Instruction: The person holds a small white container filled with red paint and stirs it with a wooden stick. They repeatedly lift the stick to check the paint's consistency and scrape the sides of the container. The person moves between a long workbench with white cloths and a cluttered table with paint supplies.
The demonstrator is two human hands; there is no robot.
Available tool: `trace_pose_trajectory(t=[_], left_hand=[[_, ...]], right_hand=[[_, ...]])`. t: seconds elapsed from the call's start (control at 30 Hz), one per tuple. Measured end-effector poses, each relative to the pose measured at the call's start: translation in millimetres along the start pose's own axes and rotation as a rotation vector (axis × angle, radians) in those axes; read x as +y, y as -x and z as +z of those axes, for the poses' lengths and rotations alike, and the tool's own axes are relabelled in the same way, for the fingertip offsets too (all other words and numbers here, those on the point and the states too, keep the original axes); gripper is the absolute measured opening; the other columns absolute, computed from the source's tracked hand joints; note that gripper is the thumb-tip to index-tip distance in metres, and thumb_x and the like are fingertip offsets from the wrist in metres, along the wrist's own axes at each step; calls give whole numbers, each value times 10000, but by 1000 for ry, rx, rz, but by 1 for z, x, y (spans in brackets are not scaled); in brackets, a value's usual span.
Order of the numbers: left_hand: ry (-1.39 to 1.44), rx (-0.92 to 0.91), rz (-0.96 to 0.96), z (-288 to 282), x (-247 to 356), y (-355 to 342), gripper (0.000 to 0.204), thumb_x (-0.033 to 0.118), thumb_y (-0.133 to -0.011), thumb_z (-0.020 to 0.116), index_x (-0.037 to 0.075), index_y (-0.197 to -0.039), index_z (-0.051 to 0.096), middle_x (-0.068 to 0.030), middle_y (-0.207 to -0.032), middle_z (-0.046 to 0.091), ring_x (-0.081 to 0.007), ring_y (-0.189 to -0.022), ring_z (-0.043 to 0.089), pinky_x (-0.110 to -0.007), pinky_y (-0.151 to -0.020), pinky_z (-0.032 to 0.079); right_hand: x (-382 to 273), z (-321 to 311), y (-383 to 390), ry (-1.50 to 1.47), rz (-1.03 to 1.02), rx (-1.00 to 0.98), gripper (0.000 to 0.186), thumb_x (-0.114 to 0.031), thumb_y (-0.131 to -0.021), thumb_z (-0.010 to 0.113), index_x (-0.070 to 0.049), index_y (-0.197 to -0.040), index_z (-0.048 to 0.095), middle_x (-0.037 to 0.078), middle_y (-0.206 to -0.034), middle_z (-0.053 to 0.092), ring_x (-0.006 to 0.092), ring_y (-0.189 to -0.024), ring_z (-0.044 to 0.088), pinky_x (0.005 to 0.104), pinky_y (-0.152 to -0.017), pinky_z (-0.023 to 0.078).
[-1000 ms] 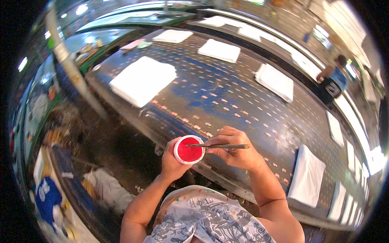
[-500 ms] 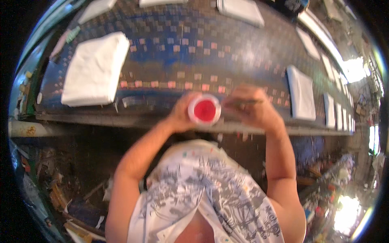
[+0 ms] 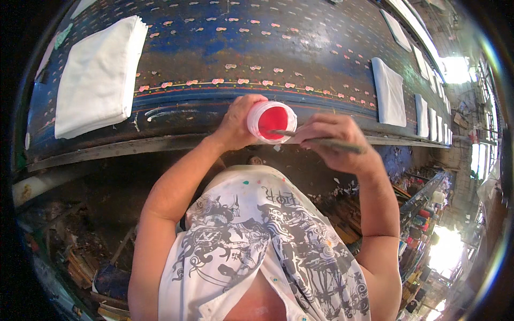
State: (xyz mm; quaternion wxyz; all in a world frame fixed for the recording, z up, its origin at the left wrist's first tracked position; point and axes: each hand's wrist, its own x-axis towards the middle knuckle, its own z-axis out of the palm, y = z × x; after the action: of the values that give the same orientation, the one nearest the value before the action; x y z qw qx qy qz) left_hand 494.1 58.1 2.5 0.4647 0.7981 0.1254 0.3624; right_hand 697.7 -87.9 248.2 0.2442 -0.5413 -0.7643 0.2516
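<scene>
Right of the round white plastic tub [image 3: 256, 119] the left hand [image 3: 237, 121] clasps, the right hand [image 3: 338, 131] pinches a slim dark stick [image 3: 341, 145] pointing into it.

Head view: looks steeply down and slightly forward from above the wearer's chest; worn on the left of a side-by-side pair.
Shirt side, near: takes in the printed white shirt [image 3: 230, 214] at close range, almost from straight above.
Hands: meets the left hand [image 3: 241, 122] and right hand [image 3: 337, 140] near the centre, close enough to show inside the white tub [image 3: 255, 121].
Table, far: crosses the dark table [image 3: 214, 61] at a slant and cuts off beyond.
Cloths, left: shows the large folded cloth [image 3: 99, 80] whole.
Cloths, right: runs along the row of smaller white cloths [image 3: 390, 92], shrinking with distance.
Rim: curves the table's near edge [image 3: 131, 144]; ends in black corners.
</scene>
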Motion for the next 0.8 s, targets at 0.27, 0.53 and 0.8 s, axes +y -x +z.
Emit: trace_pose_trajectory(t=[0.27, 0.53, 0.8], left_hand=[[-5, 30, 37, -2, 5, 0, 902, 189, -762, 1118, 151, -1520, 629, -143, -1426, 729, -410, -1345, 707, -529, -1178, 558], [-1, 33, 21, 2, -2, 4, 870, 173, -769, 1104, 151, -1505, 640, -143, -1427, 747, -415, -1347, 715, -537, -1175, 558], [-171, 148, 94, -27, 16, -21, 899, 213, -767, 1115, 143, -1528, 641, -143, -1466, 752, -418, -1366, 714, -538, -1210, 542]], right_hand=[[2, 5, 1, 67, -57, -40, 223, -9, -904, 896, -81, -1112, 864, 94, -1087, 872, 339, -983, 821, 475, -871, 658], [0, 2, -3, 65, -128, -23, 229, -7, -904, 873, -80, -1121, 861, 110, -1076, 859, 350, -999, 821, 497, -875, 657], [-10, 1, -8, 80, -202, 54, 241, -46, -921, 912, -94, -1154, 873, 107, -1142, 867, 329, -993, 825, 455, -854, 649]])
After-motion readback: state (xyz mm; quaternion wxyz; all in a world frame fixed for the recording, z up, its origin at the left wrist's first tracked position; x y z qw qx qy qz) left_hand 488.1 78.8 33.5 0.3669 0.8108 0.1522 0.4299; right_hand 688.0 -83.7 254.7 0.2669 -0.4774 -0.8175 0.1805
